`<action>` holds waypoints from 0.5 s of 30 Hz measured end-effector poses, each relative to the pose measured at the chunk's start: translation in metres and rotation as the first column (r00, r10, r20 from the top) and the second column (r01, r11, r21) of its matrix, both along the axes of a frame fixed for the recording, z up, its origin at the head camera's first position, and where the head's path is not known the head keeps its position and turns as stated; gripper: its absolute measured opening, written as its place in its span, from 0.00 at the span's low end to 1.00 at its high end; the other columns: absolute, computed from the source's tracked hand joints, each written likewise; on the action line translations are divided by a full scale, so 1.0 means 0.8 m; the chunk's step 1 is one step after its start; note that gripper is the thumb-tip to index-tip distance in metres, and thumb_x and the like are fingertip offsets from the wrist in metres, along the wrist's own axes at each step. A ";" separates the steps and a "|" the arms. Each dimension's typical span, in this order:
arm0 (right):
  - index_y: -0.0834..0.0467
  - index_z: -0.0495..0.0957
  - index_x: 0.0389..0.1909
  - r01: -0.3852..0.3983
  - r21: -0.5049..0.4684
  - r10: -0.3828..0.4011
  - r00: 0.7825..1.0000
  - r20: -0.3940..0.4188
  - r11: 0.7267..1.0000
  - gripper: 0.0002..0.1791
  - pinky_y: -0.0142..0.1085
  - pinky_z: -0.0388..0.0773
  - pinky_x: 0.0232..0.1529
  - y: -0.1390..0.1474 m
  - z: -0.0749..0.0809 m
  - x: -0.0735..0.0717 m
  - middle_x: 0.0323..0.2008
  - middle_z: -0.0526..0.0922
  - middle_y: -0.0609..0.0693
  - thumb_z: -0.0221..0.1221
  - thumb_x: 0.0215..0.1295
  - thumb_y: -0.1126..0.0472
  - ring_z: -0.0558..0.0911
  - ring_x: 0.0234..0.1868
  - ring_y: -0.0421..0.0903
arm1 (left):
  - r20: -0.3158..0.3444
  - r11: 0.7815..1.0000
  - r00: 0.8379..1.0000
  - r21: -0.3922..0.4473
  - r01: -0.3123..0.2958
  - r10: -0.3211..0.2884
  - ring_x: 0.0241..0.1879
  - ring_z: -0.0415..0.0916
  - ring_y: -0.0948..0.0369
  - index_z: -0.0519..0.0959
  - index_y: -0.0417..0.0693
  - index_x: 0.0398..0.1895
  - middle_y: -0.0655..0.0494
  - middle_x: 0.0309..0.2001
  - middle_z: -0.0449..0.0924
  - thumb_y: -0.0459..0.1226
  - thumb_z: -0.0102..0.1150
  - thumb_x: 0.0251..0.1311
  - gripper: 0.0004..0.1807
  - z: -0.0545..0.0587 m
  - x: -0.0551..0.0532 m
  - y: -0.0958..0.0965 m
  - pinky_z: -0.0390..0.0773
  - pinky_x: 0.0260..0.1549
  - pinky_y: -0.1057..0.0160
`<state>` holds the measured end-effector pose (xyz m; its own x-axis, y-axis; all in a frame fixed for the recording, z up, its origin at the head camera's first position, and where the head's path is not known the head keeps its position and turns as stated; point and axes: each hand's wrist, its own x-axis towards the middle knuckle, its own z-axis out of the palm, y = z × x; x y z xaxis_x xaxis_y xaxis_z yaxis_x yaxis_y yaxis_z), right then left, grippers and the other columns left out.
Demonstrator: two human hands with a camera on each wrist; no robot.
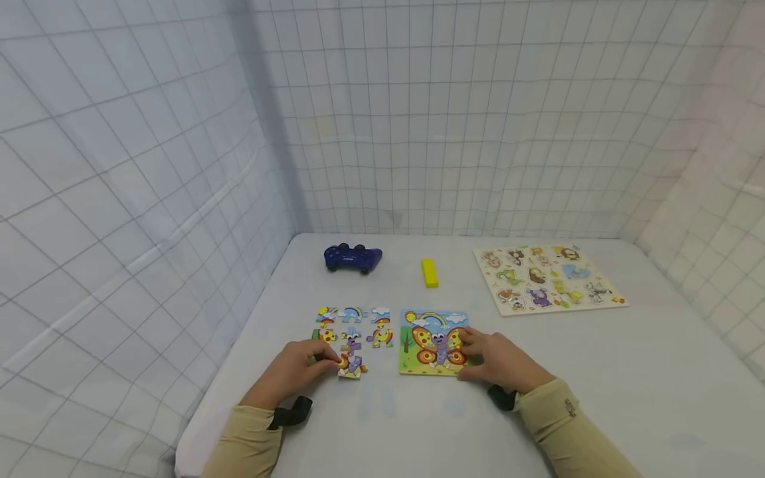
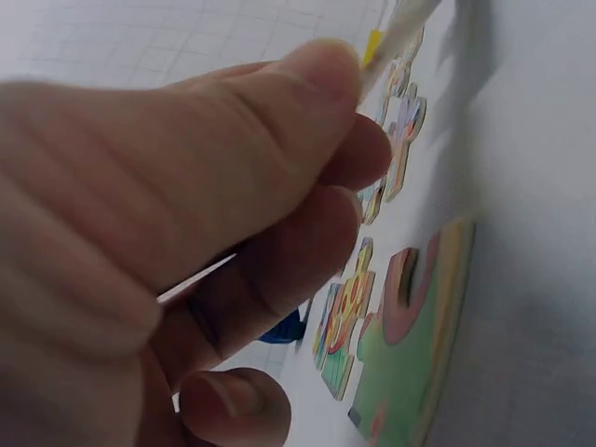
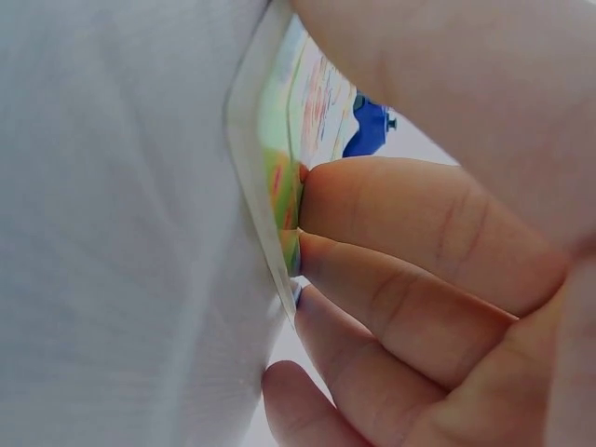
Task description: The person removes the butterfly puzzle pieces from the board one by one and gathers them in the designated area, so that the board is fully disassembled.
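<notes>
My left hand (image 1: 299, 366) pinches a jigsaw puzzle piece (image 1: 352, 369) between thumb and finger; its pale edge tilts up at the fingertips in the left wrist view. It shows part of a butterfly's body and overlaps the lower end of several loose pieces laid in rows, among them a rainbow piece (image 1: 352, 314). A green and pink puzzle piece (image 2: 400, 345) lies below that hand. To the right is a square butterfly puzzle board (image 1: 430, 365). My right hand (image 1: 502, 358) grips its right side, fingertips over the edge and thumb at the near corner.
Behind the pieces sits a blue game controller (image 1: 352, 258). A yellow block (image 1: 429, 273) stands beyond the puzzle board. At the back right lies a large animal puzzle board (image 1: 552, 279). Grid-patterned cloth walls (image 1: 448, 133) enclose the white table (image 1: 406, 438) at the back and sides.
</notes>
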<state>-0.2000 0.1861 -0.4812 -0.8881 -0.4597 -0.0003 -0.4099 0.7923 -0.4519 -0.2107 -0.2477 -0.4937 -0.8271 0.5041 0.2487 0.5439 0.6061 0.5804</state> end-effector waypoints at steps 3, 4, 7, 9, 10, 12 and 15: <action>0.61 0.83 0.58 0.009 -0.003 -0.009 1.000 0.012 1.000 0.33 0.57 0.64 0.71 0.002 0.000 -0.001 0.72 0.73 0.55 0.73 0.58 0.43 0.68 0.75 0.57 | 0.004 1.000 1.000 -0.014 -0.006 0.006 0.34 0.76 0.74 0.86 0.61 0.37 0.71 0.37 0.85 0.41 0.71 0.62 0.03 0.001 -0.001 0.000 0.77 0.34 0.68; 0.61 0.83 0.59 0.013 -0.001 -0.013 1.000 0.016 1.000 0.34 0.58 0.64 0.72 0.002 0.000 -0.001 0.72 0.72 0.55 0.73 0.58 0.43 0.68 0.75 0.57 | 0.005 1.000 1.000 -0.016 -0.006 0.006 0.34 0.75 0.74 0.86 0.62 0.36 0.71 0.36 0.85 0.41 0.72 0.62 0.04 0.001 -0.001 0.000 0.77 0.34 0.68; 0.61 0.83 0.59 0.018 0.003 -0.018 1.000 0.024 1.000 0.34 0.60 0.62 0.72 0.003 -0.001 -0.002 0.72 0.72 0.54 0.73 0.58 0.42 0.67 0.76 0.57 | 0.014 1.000 1.000 -0.008 0.008 -0.008 0.34 0.76 0.74 0.86 0.62 0.36 0.71 0.36 0.85 0.39 0.72 0.61 0.05 0.000 -0.001 -0.001 0.77 0.34 0.68; 0.61 0.83 0.59 0.016 0.005 -0.017 1.000 0.025 1.000 0.34 0.61 0.62 0.72 0.003 -0.001 -0.002 0.72 0.72 0.54 0.73 0.58 0.42 0.67 0.76 0.57 | 0.021 1.000 0.999 -0.006 0.026 -0.026 0.35 0.77 0.74 0.86 0.61 0.36 0.70 0.36 0.85 0.40 0.71 0.62 0.03 -0.001 -0.002 0.000 0.78 0.35 0.67; 0.61 0.83 0.59 0.015 0.004 -0.015 1.000 0.024 1.000 0.34 0.60 0.62 0.72 0.003 -0.001 -0.002 0.72 0.72 0.54 0.73 0.58 0.42 0.67 0.76 0.57 | 0.024 0.999 0.999 -0.005 0.034 -0.034 0.35 0.77 0.74 0.86 0.60 0.36 0.70 0.36 0.85 0.41 0.71 0.63 0.02 -0.001 -0.002 0.000 0.79 0.36 0.67; 0.61 0.83 0.59 0.008 0.003 -0.008 1.000 0.021 1.000 0.34 0.60 0.62 0.72 0.003 -0.001 -0.002 0.72 0.72 0.54 0.72 0.59 0.42 0.67 0.76 0.57 | 0.026 0.999 0.999 -0.010 0.042 -0.041 0.36 0.78 0.74 0.86 0.58 0.35 0.70 0.36 0.85 0.42 0.70 0.63 0.02 -0.002 -0.002 0.001 0.79 0.37 0.67; 0.61 0.83 0.59 -0.003 -0.001 0.003 1.000 0.021 1.000 0.35 0.60 0.62 0.72 0.003 -0.001 -0.002 0.72 0.72 0.54 0.73 0.58 0.42 0.67 0.76 0.57 | 0.013 0.999 0.999 -0.025 0.032 -0.032 0.35 0.78 0.74 0.86 0.58 0.35 0.71 0.36 0.85 0.43 0.70 0.63 0.02 -0.003 -0.001 0.001 0.80 0.37 0.67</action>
